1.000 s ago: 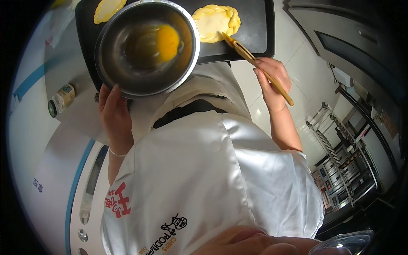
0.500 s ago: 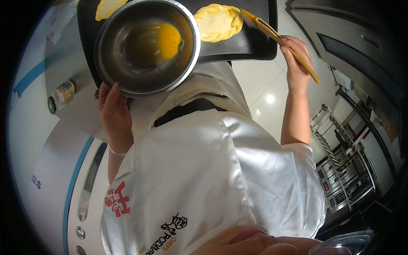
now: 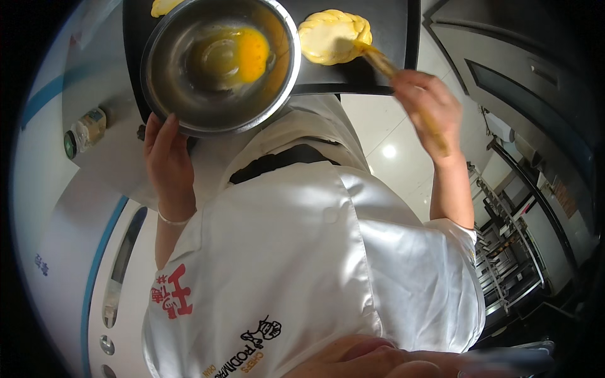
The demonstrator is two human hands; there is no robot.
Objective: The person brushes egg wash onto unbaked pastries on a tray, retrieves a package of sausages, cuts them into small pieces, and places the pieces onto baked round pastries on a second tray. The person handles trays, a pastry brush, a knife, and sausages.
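My left hand (image 3: 169, 154) grips the near-left rim of a steel mixing bowl (image 3: 183, 104), fingers tucked under and thumb on the edge. Yellow beaten egg (image 3: 252, 55) pools on the bowl's right side. In my right hand (image 3: 430, 107) is a wooden-handled pastry brush (image 3: 378, 61), somewhat smeared by motion. Its egg-coated tip touches the right edge of a pale, oval dough piece with a braided rim (image 3: 333, 36). That dough lies on a black baking tray (image 3: 397, 31), right of the bowl. Part of a second dough piece (image 3: 165, 7) shows behind the bowl.
A small jar with a green lid (image 3: 86, 131) lies on the pale surface at left. Tiled floor (image 3: 384, 135) shows below the tray. At right stand a metal rack (image 3: 510, 246) and a grey appliance (image 3: 529, 75).
My right hand has moved left and slightly down, and the brush tip has shifted lower along the dough's right edge. My left hand keeps its hold on the bowl.
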